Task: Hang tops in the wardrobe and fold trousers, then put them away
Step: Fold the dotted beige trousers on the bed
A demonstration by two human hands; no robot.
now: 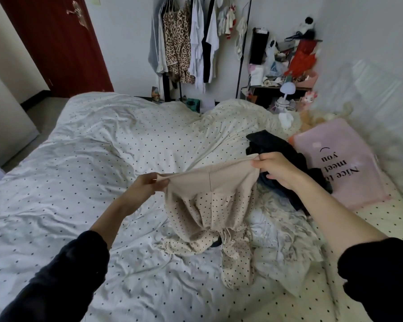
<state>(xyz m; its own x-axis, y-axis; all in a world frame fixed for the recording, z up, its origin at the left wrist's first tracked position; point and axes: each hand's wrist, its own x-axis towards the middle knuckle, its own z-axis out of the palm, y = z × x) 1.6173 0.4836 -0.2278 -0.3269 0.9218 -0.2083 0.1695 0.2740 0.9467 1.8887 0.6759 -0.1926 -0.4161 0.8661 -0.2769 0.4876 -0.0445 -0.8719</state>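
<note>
1. The beige dotted trousers are held up by the waistband over the middle of the bed.
2. The waistband is pinched by the fingers of the left hand and right hand; the legs trail on the bed.

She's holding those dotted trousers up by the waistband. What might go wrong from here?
1. The trousers are bunched, their legs crumpled on the bed; folding without shaking them out would likely set creases.
2. Each hand, left and right, only pinches the waistband edge, so a corner might slip.
3. The dark clothes lie close by and could get caught up.
</note>
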